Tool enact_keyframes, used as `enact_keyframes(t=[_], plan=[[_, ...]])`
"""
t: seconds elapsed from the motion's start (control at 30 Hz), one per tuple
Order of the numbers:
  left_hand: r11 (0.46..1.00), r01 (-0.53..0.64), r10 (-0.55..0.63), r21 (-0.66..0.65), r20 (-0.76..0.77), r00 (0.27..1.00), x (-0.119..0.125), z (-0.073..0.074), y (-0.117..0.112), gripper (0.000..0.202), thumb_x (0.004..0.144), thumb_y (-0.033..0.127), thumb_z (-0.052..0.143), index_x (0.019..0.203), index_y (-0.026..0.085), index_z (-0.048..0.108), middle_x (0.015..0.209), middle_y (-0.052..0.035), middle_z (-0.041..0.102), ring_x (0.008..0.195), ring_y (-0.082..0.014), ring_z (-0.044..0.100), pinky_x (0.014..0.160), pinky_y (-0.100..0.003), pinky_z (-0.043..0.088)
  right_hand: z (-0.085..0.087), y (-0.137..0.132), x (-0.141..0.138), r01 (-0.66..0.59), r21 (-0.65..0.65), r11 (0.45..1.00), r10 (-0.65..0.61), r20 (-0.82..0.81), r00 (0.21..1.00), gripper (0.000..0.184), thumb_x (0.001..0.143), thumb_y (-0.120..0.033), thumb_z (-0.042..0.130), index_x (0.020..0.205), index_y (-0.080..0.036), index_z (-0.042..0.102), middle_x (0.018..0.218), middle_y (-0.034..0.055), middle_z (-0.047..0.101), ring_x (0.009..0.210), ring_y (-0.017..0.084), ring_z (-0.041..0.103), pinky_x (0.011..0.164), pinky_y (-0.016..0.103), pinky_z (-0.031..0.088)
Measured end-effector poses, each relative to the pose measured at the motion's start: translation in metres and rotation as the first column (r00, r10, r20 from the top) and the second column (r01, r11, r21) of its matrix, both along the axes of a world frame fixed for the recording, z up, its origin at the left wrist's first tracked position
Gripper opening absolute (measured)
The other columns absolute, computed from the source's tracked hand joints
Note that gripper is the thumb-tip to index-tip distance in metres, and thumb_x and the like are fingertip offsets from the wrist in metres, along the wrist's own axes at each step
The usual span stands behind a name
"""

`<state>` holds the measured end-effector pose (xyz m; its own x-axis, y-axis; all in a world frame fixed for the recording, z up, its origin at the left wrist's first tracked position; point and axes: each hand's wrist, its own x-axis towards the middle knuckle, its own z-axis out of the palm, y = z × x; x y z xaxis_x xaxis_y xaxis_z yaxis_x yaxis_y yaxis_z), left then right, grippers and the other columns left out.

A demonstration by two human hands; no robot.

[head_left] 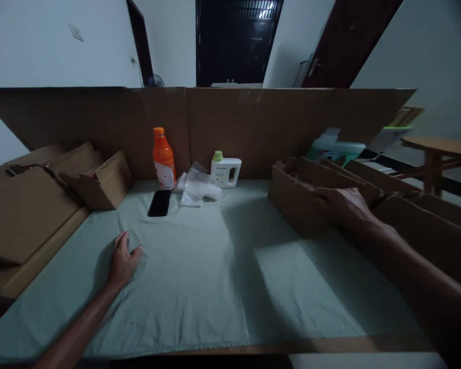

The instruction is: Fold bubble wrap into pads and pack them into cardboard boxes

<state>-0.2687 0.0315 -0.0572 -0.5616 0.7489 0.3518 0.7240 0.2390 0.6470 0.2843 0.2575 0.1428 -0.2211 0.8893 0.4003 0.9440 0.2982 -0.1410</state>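
Resting on the pale green cloth point(200, 287), my left hand point(123, 260) is empty, with thumb and fingers apart. My right hand point(343, 205) is closed on the near rim of an open cardboard box point(292, 197) at the right; its fingertips are partly hidden and dim. Inside that box, the contents are too dark to name. Ahead of my left hand lies a black smartphone point(159, 203). Behind the phone stands an orange bottle point(163, 159) with an orange cap. Crumpled bubble wrap point(197, 188) lies beside a white handled bottle point(225, 171) with a green cap.
Cardboard boxes point(26, 215) line the left side, with a smaller open box point(111, 179) among them. More cardboard boxes point(434, 225) stand at the right. A clear bottle with greenish liquid point(334, 146) rises behind them. A tall cardboard panel point(253, 128) closes the back.
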Motion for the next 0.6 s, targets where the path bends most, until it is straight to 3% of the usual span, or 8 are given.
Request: enact_keyframes(t=[0.1,0.2,0.27,0.37,0.43,0.5,0.6], plan=[[1.000,0.004,-0.003,0.009,-0.083,0.997,0.006,0.000,-0.002,0.066,0.081,0.041,0.050,0.138,0.006,0.048,0.143,-0.0259,0.047,0.137,-0.0412,0.047,0.114,-0.056,0.041,-0.013,-0.032,-0.007,-0.200,0.038,0.979,0.199,0.030,0.980,0.009,0.082,-0.024,0.073,0.076,-0.022,0.080,0.084,0.0098,0.080,0.081,0.021,0.069,0.079,0.038,0.036],[0.993,0.096,-0.080,0.067,-0.215,0.973,0.035,0.005,-0.005,0.064,0.085,0.037,0.052,0.142,0.008,0.044,0.150,-0.0248,0.041,0.143,-0.0411,0.039,0.117,-0.057,0.037,-0.018,-0.072,-0.011,-0.380,0.160,0.911,0.380,0.031,0.924,0.017,0.090,-0.035,0.065,0.087,-0.027,0.080,0.093,0.0101,0.079,0.096,0.027,0.070,0.089,0.044,0.039],[0.965,0.234,-0.198,0.119,-0.260,0.945,0.067,0.012,-0.007,0.067,0.089,0.034,0.054,0.149,0.013,0.035,0.154,-0.0218,0.037,0.145,-0.0381,0.037,0.117,-0.056,0.037,-0.020,-0.099,-0.013,-0.385,0.264,0.884,0.395,0.017,0.919,0.025,0.091,-0.048,0.062,0.101,-0.030,0.077,0.111,0.0114,0.076,0.111,0.030,0.066,0.097,0.049,0.040],[0.896,0.411,-0.378,0.170,-0.195,0.905,0.121,0.026,-0.002,0.074,0.090,0.031,0.058,0.155,0.021,0.023,0.156,-0.0173,0.037,0.145,-0.0337,0.038,0.117,-0.053,0.039,-0.029,-0.125,-0.010,-0.278,0.374,0.885,0.321,-0.056,0.946,0.041,0.089,-0.055,0.063,0.121,-0.031,0.066,0.136,0.0114,0.065,0.125,0.032,0.059,0.104,0.052,0.041],[0.861,0.478,-0.474,0.172,-0.066,0.878,0.152,0.034,0.010,0.079,0.089,0.032,0.061,0.156,0.022,0.021,0.157,-0.0173,0.036,0.145,-0.0340,0.038,0.117,-0.054,0.038,-0.043,-0.128,-0.007,-0.208,0.318,0.925,0.271,-0.170,0.947,0.047,0.088,-0.053,0.064,0.128,-0.028,0.061,0.138,0.0117,0.062,0.124,0.032,0.060,0.102,0.050,0.046],[0.841,0.517,-0.535,0.162,0.100,0.839,0.176,0.038,0.031,0.085,0.085,0.035,0.065,0.156,0.020,0.021,0.158,-0.0193,0.034,0.145,-0.0360,0.037,0.117,-0.057,0.036,-0.063,-0.119,-0.006,-0.175,0.128,0.976,0.209,-0.335,0.919,0.055,0.086,-0.055,0.065,0.131,-0.025,0.057,0.136,0.0132,0.063,0.114,0.031,0.066,0.092,0.046,0.054],[0.796,0.572,-0.603,0.200,0.350,0.717,0.204,0.040,0.066,0.091,0.078,0.034,0.070,0.154,0.017,0.022,0.157,-0.0210,0.035,0.143,-0.0365,0.040,0.115,-0.056,0.038,-0.098,-0.098,-0.016,-0.265,-0.150,0.952,0.144,-0.545,0.826,0.059,0.081,-0.058,0.067,0.126,-0.022,0.058,0.123,0.0136,0.069,0.096,0.028,0.071,0.077,0.041,0.060]])
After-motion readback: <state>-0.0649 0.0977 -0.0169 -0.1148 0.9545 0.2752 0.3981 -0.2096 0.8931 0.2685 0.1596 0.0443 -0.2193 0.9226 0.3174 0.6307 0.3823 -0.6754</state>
